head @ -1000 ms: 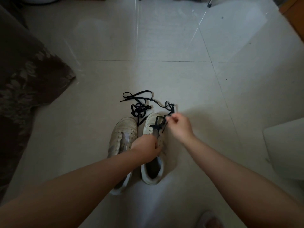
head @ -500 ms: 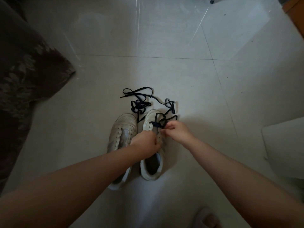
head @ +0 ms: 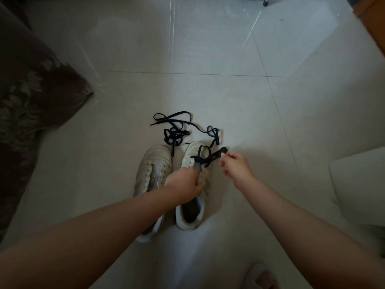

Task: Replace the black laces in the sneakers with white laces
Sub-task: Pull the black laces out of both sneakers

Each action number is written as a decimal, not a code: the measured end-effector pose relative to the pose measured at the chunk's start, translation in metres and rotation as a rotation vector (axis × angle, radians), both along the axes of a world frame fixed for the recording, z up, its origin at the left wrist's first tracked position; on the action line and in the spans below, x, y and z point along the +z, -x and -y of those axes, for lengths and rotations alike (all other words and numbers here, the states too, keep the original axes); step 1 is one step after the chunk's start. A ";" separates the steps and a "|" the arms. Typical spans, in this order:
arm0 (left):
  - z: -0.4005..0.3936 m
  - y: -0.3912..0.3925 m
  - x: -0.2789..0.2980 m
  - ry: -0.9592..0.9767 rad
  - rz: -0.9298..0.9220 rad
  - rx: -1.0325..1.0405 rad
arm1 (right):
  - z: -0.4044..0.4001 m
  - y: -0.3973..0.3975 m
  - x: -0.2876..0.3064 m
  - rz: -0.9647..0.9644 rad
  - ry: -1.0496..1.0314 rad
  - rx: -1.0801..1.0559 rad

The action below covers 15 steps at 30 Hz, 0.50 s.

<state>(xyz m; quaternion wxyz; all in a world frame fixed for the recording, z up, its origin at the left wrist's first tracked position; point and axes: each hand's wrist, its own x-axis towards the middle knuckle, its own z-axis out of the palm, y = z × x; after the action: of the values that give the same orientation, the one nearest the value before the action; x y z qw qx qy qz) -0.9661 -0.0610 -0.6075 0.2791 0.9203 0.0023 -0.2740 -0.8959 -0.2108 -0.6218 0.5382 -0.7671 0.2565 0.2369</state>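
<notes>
Two white sneakers stand side by side on the tiled floor, toes pointing away from me. The left sneaker (head: 153,165) has bare eyelets. On the right sneaker (head: 192,215) a black lace (head: 201,160) still crosses the lowest eyelets near the toe. My left hand (head: 184,185) grips that shoe at its tongue and eyelet rows. My right hand (head: 234,166), just right of the toe, pinches a stretch of the same lace, which runs taut from the eyelets. A loose black lace (head: 174,130) lies tangled on the floor beyond both toes.
A dark patterned fabric (head: 31,97) covers the left side. A pale rounded object (head: 360,184) sits at the right edge, wooden furniture (head: 373,15) at the top right. A slippered foot (head: 260,277) shows at the bottom.
My right hand dipped to the eyelets near the toe, took a new pinch of the black lace, then drew it out to the right. My left hand kept its hold on the shoe.
</notes>
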 end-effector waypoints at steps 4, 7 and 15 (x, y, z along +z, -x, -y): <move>0.000 0.000 -0.001 0.006 -0.006 0.012 | 0.001 0.013 -0.003 -0.141 0.029 0.249; 0.001 0.000 -0.001 0.001 -0.015 0.007 | -0.007 0.018 -0.011 -0.069 0.118 0.342; -0.001 0.003 -0.003 -0.017 -0.016 0.015 | -0.023 0.019 -0.015 0.070 0.180 0.382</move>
<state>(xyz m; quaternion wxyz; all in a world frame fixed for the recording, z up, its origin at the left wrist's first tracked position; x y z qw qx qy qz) -0.9688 -0.0596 -0.6109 0.2734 0.9204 0.0139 -0.2790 -0.9145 -0.1876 -0.6371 0.4213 -0.8546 0.1078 0.2839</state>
